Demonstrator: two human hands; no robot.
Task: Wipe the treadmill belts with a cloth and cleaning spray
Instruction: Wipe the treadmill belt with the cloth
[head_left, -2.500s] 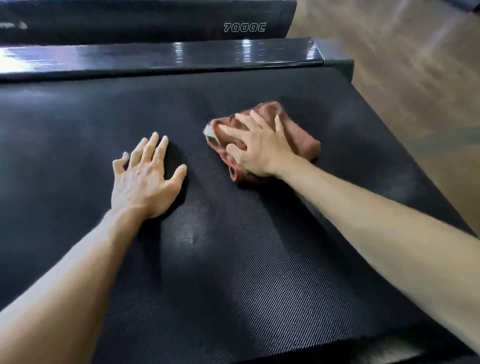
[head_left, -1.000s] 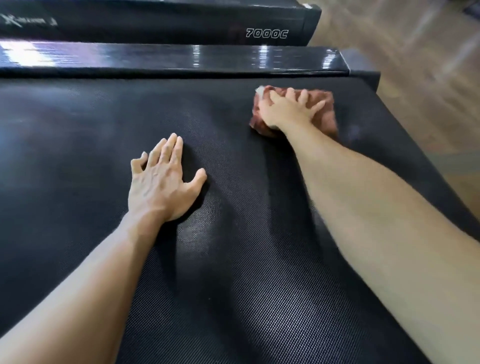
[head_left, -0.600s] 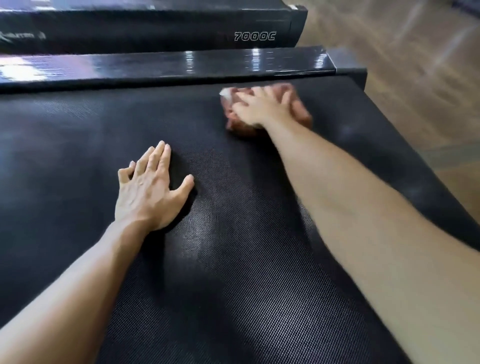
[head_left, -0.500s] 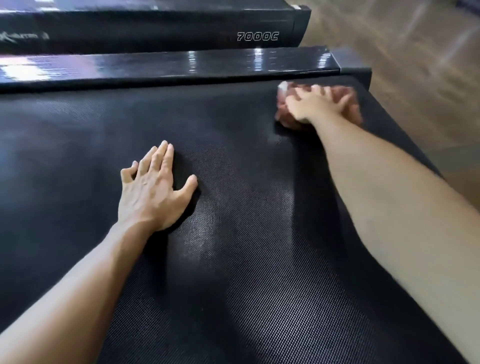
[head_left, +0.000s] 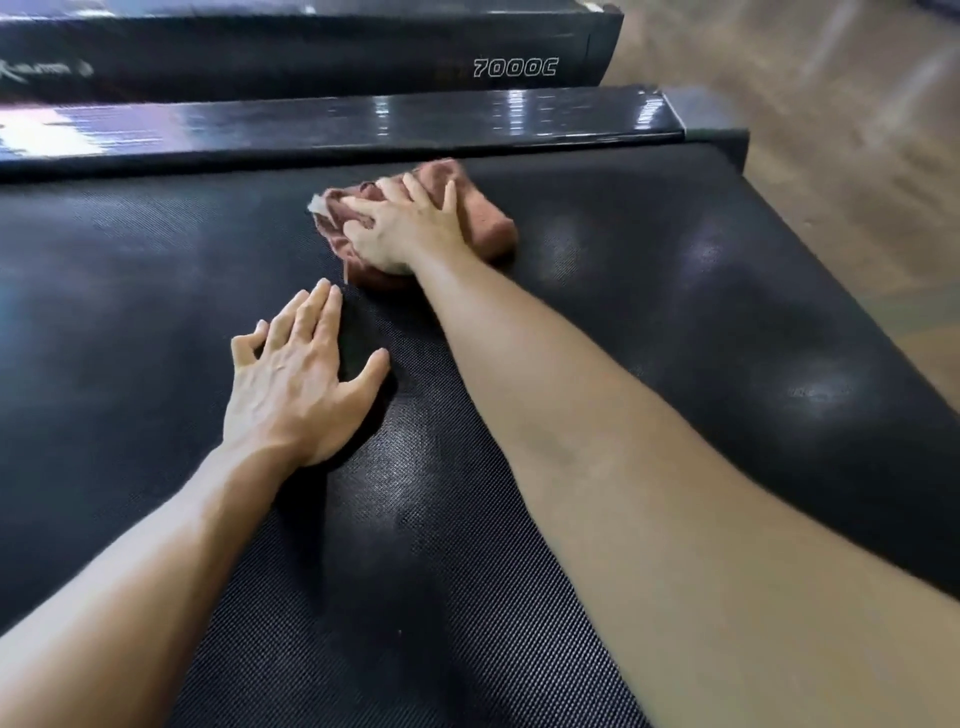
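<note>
Wiping the treadmill belt (head_left: 675, 322) mid-pass, we press the cloth (head_left: 483, 223) flat w/ right hand (head_left: 410, 228), fingers spread, just short of the side rail (head_left: 363, 130), left hand (head_left: 296, 384) splayed nearer us; next prob. sweep toward unwiped belt.

A single head-worn view looks forward and down, close over the treadmill belt (head_left: 597, 332).
</note>
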